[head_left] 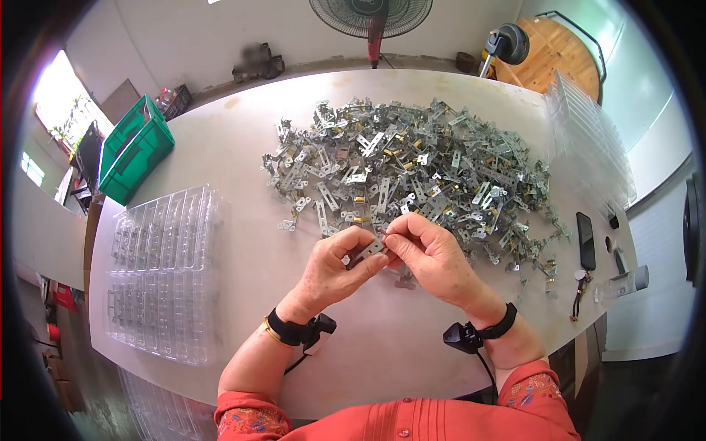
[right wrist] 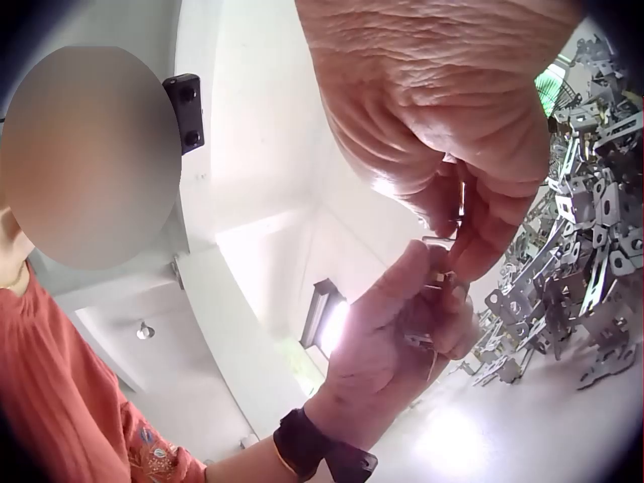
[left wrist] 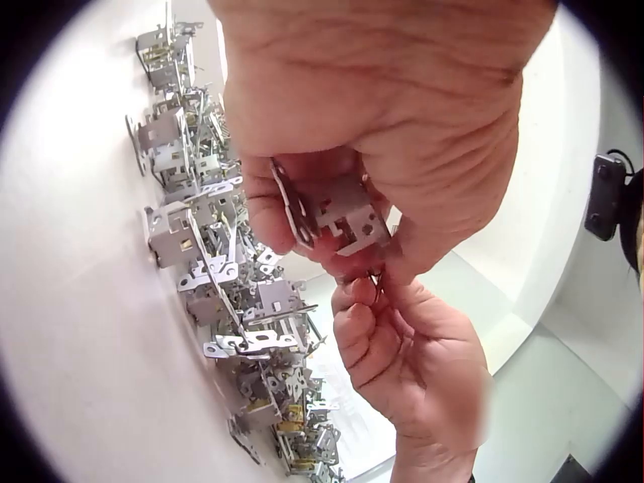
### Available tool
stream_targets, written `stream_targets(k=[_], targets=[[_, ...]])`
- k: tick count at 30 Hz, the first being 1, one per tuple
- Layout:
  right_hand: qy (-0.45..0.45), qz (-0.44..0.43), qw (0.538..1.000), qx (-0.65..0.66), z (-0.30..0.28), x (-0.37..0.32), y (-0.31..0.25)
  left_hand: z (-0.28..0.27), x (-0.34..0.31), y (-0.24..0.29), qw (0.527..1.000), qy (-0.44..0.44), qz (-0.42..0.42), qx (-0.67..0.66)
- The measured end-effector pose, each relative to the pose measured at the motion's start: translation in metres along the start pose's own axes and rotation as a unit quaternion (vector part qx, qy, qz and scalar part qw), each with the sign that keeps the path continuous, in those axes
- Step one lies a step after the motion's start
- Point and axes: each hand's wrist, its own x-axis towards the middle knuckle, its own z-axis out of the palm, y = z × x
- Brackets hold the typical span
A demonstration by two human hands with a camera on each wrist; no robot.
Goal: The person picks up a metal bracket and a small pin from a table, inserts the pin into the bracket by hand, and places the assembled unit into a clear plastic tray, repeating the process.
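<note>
My left hand (head_left: 331,266) grips a metal bracket (head_left: 370,251) with punched holes between thumb and fingers. In the left wrist view the bracket (left wrist: 347,213) shows a boxy body and a flat plate with slots. The right hand (head_left: 434,259) meets it at the bracket's end, its thumb and fingers pinching a small thin metal part (right wrist: 462,197), mostly hidden by the fingertips. Just beyond both hands spreads a large heap of similar metal brackets (head_left: 401,176), some with brass-coloured pieces.
Clear plastic trays (head_left: 158,275) holding metal parts lie at the left of the white table (head_left: 243,147). A green crate (head_left: 136,151) stands behind them. Stacked clear trays (head_left: 588,140) stand at the far right, with a phone (head_left: 585,241) and a keychain (head_left: 579,290) nearer.
</note>
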Motion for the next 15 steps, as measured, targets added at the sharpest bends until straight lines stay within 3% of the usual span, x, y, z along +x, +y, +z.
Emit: stream_targets(k=[2,4,5,7,15], targets=[[0.003,-0.011,1.000,-0.001,-0.001,0.000,0.000,0.001,0.000,-0.001,1.000,-0.008,0.010,-0.003],[0.039,-0.022,0.999,-0.017,-0.001,0.001,-0.004,0.006,-0.002,-0.006,0.988,0.041,-0.036,-0.145],[0.039,-0.022,0.999,-0.017,-0.002,0.001,-0.004,0.002,-0.002,-0.005,0.988,0.041,-0.035,-0.145],[0.063,-0.045,0.997,0.010,-0.005,0.003,-0.004,-0.008,-0.001,0.000,0.981,-0.015,-0.106,-0.161],[0.073,-0.038,0.997,0.000,-0.015,0.005,-0.009,-0.012,0.000,-0.004,0.957,-0.115,-0.144,-0.226]])
